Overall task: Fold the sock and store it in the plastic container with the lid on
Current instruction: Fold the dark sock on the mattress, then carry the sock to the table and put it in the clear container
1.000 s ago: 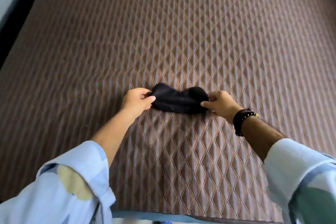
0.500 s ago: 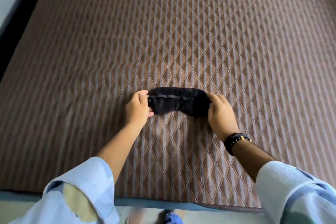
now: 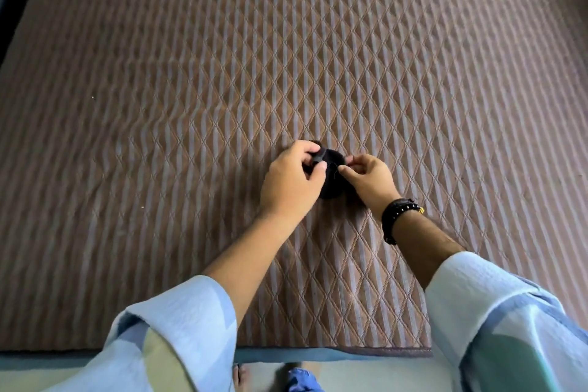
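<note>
A black sock [image 3: 332,178] lies bunched into a small folded bundle on the brown quilted mattress [image 3: 286,57]. My left hand [image 3: 291,183] covers its left side, thumb and fingers pinching an edge of the fabric. My right hand [image 3: 370,180], with a dark beaded bracelet on the wrist, pinches the sock's right edge with its fingertips. Both hands meet over the sock, so most of it is hidden. No plastic container or lid is in view.
The quilted mattress fills nearly the whole view, with its near edge [image 3: 318,352] at the bottom. Below that edge lie pale floor and a foot in a blue sandal [image 3: 299,380]. A dark frame [image 3: 12,0] runs along the upper left.
The sock was stretched out flat between my hands; my hands have since come together and the sock is doubled over into a short bundle between them.
</note>
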{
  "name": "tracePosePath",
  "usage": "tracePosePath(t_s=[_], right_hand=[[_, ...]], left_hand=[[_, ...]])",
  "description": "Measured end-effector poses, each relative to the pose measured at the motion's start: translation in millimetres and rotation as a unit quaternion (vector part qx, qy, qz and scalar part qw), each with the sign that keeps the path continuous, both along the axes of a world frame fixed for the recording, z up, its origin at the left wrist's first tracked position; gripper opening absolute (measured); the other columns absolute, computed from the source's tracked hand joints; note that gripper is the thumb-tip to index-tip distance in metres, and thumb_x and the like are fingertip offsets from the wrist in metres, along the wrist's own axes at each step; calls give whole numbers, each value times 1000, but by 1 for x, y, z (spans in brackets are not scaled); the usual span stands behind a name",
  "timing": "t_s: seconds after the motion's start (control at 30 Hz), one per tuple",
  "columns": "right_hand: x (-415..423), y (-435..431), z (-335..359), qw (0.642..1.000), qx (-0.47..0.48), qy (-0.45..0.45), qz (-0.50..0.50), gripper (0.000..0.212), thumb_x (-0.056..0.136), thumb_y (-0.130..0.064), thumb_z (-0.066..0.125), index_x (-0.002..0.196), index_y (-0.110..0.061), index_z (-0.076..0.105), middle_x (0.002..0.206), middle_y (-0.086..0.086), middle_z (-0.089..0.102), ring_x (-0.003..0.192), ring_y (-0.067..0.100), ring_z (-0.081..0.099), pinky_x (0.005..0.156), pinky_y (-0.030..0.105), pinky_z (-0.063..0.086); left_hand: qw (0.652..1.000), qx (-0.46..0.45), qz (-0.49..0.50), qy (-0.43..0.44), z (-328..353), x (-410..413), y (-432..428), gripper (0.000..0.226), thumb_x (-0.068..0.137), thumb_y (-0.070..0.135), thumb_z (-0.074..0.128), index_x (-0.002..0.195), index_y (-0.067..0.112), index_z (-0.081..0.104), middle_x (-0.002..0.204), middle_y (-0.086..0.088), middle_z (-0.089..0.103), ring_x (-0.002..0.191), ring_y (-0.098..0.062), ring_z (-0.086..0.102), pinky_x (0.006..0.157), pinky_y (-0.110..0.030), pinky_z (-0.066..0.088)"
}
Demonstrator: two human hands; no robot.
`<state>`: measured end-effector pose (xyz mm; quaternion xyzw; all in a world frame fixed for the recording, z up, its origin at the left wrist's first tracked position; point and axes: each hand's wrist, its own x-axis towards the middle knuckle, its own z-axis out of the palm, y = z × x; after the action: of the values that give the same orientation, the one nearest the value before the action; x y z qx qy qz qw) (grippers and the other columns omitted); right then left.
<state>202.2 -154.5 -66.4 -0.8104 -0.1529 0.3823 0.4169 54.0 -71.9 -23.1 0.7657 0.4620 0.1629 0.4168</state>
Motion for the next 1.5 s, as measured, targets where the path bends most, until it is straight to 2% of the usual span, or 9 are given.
tracePosePath(t_s=[0.17, 0.33, 0.5, 0.67, 0.8, 1.0, 1.13, 1.33, 1.5], right_hand=[[-1, 2, -2, 1000, -15, -19, -3, 10, 100, -18, 59, 98, -14, 68, 93, 11, 72, 87, 23, 66, 92, 46, 58], [2, 5, 6, 998, 3, 64, 5, 45, 95, -61, 52, 91, -20, 70, 84, -6, 67, 78, 13, 62, 77, 29, 49], [-6, 10, 6, 996, -49, -29, 65, 19, 96, -29, 66, 100, -11, 71, 100, 5, 75, 93, 23, 69, 85, 38, 58], [-25, -22, 29, 975, 79, 205, -31, 14, 103, -22, 58, 91, -18, 63, 81, 5, 59, 59, 10, 53, 56, 23, 51], [-37, -65, 66, 970, 114, 206, -66, 13, 103, -18, 58, 91, -16, 62, 84, 9, 58, 65, 17, 53, 61, 27, 48], [-41, -165, 168, 973, 111, 165, -113, 18, 97, -36, 67, 101, -19, 67, 96, 1, 70, 88, 19, 67, 81, 39, 53], [-48, -251, 259, 972, 137, 100, -163, 22, 94, -42, 68, 106, -24, 74, 91, -8, 78, 79, 8, 73, 67, 27, 56], [-77, -422, 395, 960, 125, 4, -251, 3, 100, -18, 63, 100, -15, 64, 79, 0, 62, 62, 8, 58, 57, 21, 51], [-128, -581, 481, 911, 147, -50, -381, 4, 98, -10, 61, 101, -7, 62, 86, 4, 68, 61, 11, 69, 59, 23, 59]], left_hand=[[987, -27, -128, 97, -6, 10, -5, 44, 101, 39, 60, 144, 29, 57, 136, 9, 71, 119, -22, 68, 98, -44, 58], [970, -40, -205, 125, -19, 0, 1, 51, 106, 17, 49, 156, 25, 45, 146, 12, 66, 141, -20, 48, 118, -43, 43], [998, -39, 26, 33, -25, -12, 5, 42, 101, 10, 56, 142, 19, 59, 133, 2, 71, 118, -25, 65, 108, -45, 52], [933, -338, 115, -45, -16, -17, -3, 62, 99, 41, 66, 153, 18, 47, 146, -6, 62, 125, -23, 64, 107, -44, 55], [880, -456, 71, -112, 8, -12, -34, 43, 99, 31, 69, 138, 16, 59, 135, -12, 70, 113, -26, 71, 78, -38, 63], [918, -366, -119, -92, 96, 8, -97, 43, 101, 10, 65, 144, 4, 58, 134, -15, 70, 122, -31, 68, 103, -44, 58], [906, -269, -322, -60, 186, 20, -156, 31, 101, 11, 67, 131, 5, 65, 118, -7, 72, 111, -21, 67, 81, -12, 55], [846, -324, -415, -82, 323, 41, -296, 16, 102, -1, 58, 117, -4, 63, 103, -18, 65, 77, -17, 64, 64, -25, 58], [804, -328, -491, -68, 409, 49, -451, 9, 102, 9, 64, 102, 7, 72, 79, 0, 74, 67, -6, 68, 60, -18, 59]])
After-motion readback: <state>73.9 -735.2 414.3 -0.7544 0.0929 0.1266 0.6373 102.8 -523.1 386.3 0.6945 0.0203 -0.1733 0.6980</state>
